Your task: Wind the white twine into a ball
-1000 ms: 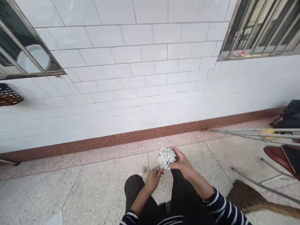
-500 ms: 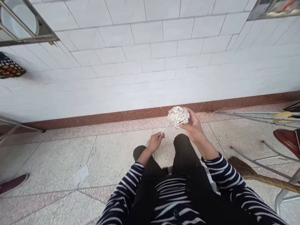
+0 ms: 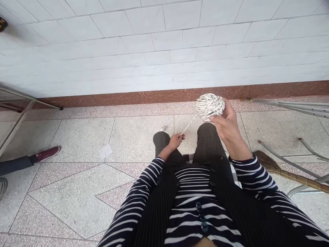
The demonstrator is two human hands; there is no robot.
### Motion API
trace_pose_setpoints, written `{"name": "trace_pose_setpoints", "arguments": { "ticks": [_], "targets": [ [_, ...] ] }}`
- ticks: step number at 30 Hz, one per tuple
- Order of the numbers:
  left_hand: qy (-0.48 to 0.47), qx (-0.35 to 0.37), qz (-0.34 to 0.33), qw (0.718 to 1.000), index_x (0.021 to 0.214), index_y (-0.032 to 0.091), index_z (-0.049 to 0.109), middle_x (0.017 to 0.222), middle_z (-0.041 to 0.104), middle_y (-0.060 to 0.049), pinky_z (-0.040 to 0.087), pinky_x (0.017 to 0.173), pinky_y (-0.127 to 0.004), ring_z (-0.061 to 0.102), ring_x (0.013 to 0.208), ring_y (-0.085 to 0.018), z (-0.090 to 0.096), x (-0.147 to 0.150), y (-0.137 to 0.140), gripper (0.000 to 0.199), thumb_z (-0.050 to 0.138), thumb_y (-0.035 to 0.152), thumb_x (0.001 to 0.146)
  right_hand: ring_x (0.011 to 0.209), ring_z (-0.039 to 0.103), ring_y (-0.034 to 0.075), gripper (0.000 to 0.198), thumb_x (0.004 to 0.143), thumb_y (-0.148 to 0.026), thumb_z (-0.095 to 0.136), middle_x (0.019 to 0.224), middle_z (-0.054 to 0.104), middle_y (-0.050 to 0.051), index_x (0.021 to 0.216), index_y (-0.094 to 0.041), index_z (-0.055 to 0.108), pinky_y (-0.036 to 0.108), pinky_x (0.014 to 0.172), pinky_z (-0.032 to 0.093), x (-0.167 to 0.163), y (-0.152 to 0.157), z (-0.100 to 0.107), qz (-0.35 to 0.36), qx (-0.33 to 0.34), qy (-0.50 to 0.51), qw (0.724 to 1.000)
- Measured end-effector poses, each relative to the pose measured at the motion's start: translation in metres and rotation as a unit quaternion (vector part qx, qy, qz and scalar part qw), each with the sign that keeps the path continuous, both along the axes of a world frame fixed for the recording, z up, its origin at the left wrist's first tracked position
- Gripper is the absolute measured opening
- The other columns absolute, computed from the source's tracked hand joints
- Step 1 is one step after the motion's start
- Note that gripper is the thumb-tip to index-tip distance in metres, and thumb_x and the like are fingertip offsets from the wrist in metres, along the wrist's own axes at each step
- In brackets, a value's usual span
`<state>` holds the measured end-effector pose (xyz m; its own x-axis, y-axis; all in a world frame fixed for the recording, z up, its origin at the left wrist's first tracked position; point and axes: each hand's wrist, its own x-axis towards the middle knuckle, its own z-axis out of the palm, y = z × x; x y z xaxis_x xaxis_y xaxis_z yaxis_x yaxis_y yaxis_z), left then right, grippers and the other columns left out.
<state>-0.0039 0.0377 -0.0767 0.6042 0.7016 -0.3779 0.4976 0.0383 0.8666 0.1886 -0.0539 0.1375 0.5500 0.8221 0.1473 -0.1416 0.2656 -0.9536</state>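
A pale ball of twisted cord (image 3: 210,105) is held up in front of my knees. My right hand (image 3: 226,121) grips it from the right side, thumb at the front and fingers behind. From the ball's lower left a strand of cord (image 3: 189,125) runs down, looking taut, to my left hand (image 3: 175,141). That hand is closed in a pinch on the strand above my left knee. A small whitish bundle (image 3: 163,128) lies on the floor just beyond that knee; its kind is too small to tell.
Ahead stands a white tiled wall (image 3: 174,73) with a brown skirting (image 3: 123,98). A straw broom (image 3: 290,173) and metal legs (image 3: 285,158) are at my right. Paper (image 3: 105,151) lies on the floor at left, near another person's shoe (image 3: 47,153) and a metal frame (image 3: 28,97).
The view has tilted down and shifted left. The cord ball has risen away from my left hand, and more of the strand shows between them. Both hands keep their hold.
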Motion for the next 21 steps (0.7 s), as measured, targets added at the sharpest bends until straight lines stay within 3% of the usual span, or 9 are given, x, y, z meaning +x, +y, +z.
{"name": "trace_pose_setpoints", "arguments": {
  "ticks": [4,7,10,13,16,19,21],
  "targets": [
    [0.033,0.045,0.025,0.998,0.085,0.014,0.068,0.087,0.072,-0.005,0.051,0.086,-0.029,0.065,0.086,-0.016,-0.001,-0.008,0.019,0.018,0.051,0.017,0.09,0.132,0.051,0.033,0.064,0.063,-0.036,0.09,0.131,0.059,0.004,0.119,-0.034,0.06,0.051,0.101,0.054,0.0,-0.016,0.002,-0.018,0.014,-0.008,1.0],
    [0.05,0.048,0.042,0.997,0.082,0.013,0.068,0.083,0.072,-0.007,0.052,0.081,-0.031,0.065,0.079,-0.017,0.006,-0.009,0.041,0.022,0.053,0.025,0.093,0.128,0.053,0.034,0.067,0.06,-0.031,0.091,0.13,0.058,0.005,0.12,-0.033,0.061,0.049,0.092,0.059,0.008,-0.03,-0.007,-0.022,-0.006,0.014,1.0],
    [0.046,0.062,0.056,0.995,0.089,0.013,0.068,0.095,0.074,-0.009,0.053,0.079,-0.029,0.067,0.082,-0.016,0.027,0.002,0.074,0.027,0.051,0.031,0.098,0.122,0.056,0.032,0.072,0.056,-0.024,0.091,0.128,0.059,0.004,0.121,-0.033,0.061,0.042,0.084,0.062,0.014,-0.042,-0.021,-0.038,-0.022,0.033,0.998],
    [-0.018,0.142,0.045,0.989,0.096,0.012,0.069,0.101,0.074,-0.01,0.054,0.082,-0.03,0.067,0.087,-0.015,0.072,0.028,0.112,0.032,0.049,0.037,0.101,0.117,0.059,0.029,0.07,0.057,-0.02,0.089,0.123,0.061,0.003,0.12,-0.031,0.061,0.04,0.084,0.061,0.013,-0.05,-0.033,-0.047,-0.04,0.057,0.996],
    [-0.094,0.24,-0.005,0.966,0.102,0.013,0.07,0.101,0.073,-0.009,0.055,0.082,-0.03,0.067,0.088,-0.013,0.135,0.058,0.137,0.038,0.044,0.042,0.104,0.109,0.062,0.028,0.066,0.059,-0.021,0.087,0.122,0.062,0.004,0.119,-0.03,0.061,0.038,0.078,0.061,0.005,-0.055,-0.04,-0.036,-0.062,0.075,0.995],
    [-0.149,0.332,-0.04,0.931,0.117,0.014,0.066,0.107,0.071,-0.008,0.054,0.089,-0.033,0.066,0.099,-0.014,0.187,0.084,0.138,0.044,0.034,0.043,0.107,0.102,0.063,0.026,0.064,0.059,-0.021,0.085,0.119,0.064,0.004,0.118,-0.03,0.061,0.035,0.071,0.06,-0.002,-0.058,-0.042,-0.025,-0.073,0.098,0.992],
    [-0.156,0.36,-0.052,0.918,0.125,0.014,0.062,0.112,0.07,-0.008,0.053,0.091,-0.036,0.066,0.104,-0.016,0.199,0.096,0.13,0.046,0.03,0.042,0.108,0.1,0.063,0.026,0.064,0.058,-0.021,0.084,0.117,0.064,0.004,0.118,-0.029,0.061,0.034,0.069,0.059,-0.003,-0.06,-0.042,-0.019,-0.078,0.113,0.99]
  ]
}}
